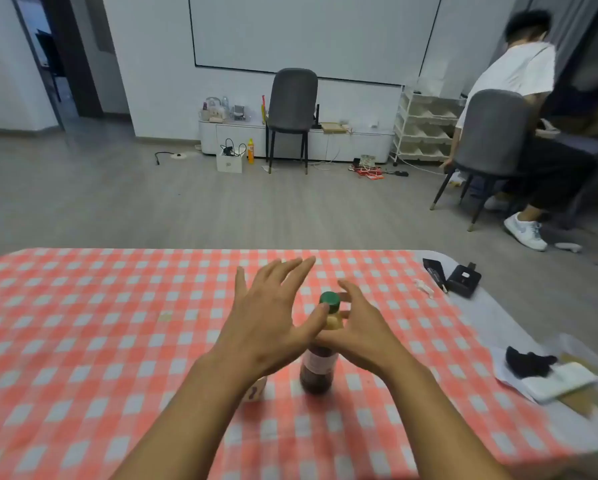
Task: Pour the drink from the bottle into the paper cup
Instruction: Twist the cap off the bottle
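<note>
A bottle (318, 362) stands upright on a table (82, 341) draped in a soft cloth of red-and-white checks. The bottle is cylindrical, of clear glass or plastic filled with dark liquid, and carries a pale paper label and a round green cap (329, 301), still in place. The left hand (269, 320), at about nine o'clock from the cap, is spread with fingers apart; its thumb tip touches the cap's side. The right hand (356, 327), at about three o'clock, is also spread and loose — its fingertips lie beside the cap, and its thumb lies near the neck; whether it grips cannot be told. A paper cup (256, 389) shows only as a printed corner beneath the left wrist, at about eight o'clock from the bottle's base.
</note>
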